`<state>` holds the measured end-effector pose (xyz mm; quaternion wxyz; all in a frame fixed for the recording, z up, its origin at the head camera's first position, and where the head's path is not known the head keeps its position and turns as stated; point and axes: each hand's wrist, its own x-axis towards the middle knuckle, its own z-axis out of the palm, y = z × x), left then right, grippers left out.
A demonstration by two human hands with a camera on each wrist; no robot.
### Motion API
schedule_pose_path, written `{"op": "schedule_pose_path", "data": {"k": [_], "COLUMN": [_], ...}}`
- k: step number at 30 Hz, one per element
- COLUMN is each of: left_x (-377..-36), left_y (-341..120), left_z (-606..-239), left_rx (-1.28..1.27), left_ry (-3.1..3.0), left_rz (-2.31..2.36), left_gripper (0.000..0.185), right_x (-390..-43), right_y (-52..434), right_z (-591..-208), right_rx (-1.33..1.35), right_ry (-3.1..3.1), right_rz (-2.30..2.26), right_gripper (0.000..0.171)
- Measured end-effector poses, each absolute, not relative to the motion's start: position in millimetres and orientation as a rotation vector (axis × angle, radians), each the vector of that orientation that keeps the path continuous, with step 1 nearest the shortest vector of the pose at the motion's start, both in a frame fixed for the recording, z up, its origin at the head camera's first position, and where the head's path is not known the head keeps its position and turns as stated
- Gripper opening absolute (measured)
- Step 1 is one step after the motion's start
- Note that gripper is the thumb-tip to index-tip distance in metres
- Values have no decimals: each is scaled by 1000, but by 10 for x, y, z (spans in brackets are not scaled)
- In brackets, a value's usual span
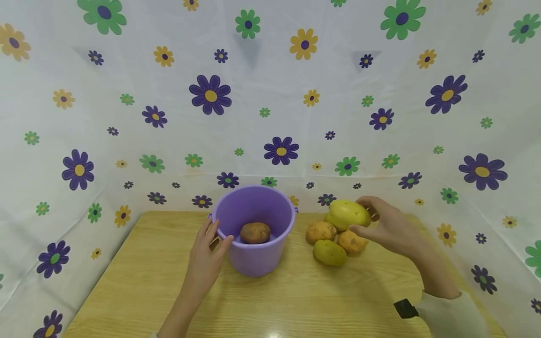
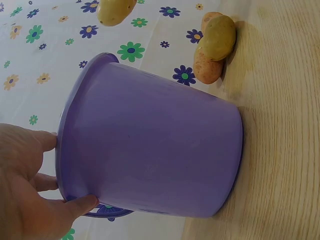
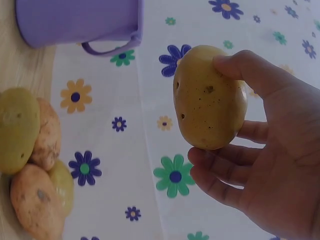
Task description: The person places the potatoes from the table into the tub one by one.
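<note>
Purple bucket (image 3: 75, 20) cut off by the right wrist view's top edge, rear potato (image 3: 63, 186) partly hidden, perhaps yellow.

From behind the left hand (image 1: 205, 258) and right hand (image 1: 390, 227), the head camera is looking down; closer, wrist cameras are facing past them, sharing the purple bucket (image 1: 255, 262).

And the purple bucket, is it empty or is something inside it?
Not empty: in the head view, a brown potato lies inside the purple bucket. Its bottom is partly hidden, so I cannot rule out more.
</note>
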<state>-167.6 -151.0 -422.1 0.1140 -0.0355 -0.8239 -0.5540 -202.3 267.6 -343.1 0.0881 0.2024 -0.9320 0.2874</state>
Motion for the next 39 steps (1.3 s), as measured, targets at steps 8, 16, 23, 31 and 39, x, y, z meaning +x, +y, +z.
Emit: {"op": "schedule_pose_path", "data": {"k": [8,16,23,31,39], "left_x": [-1692,-1698,-1690,-1685,-1684], "left_y": [-1498,-1496,-1472,-1471,-1475], "left_z": [-4211,-4212,-4194,-4201,-4208], "left_rx": [-123,-118,-117,-114,-114], "left_ry": [-2409,-2408,-2413,-2417,-2413], "left_rz": [-1615,-1625,-1626,-1602,-1603], "left_gripper": [69,69,68,69,69], "right_x": [-2111,-2232,-2259,-2283,-2324], "right_y": [2368,2006,1659,1300,1042], "right_z": [-3409,-3391,-3362,-3363,-3438], "right_rx": [687,806,862,945,1012], "right_ry": [-2771,-2757,-2767,-2755,-2744], "right_rz": [936,1019,1057,1041,1005], "right_gripper": [59,56,59,54,54]}}
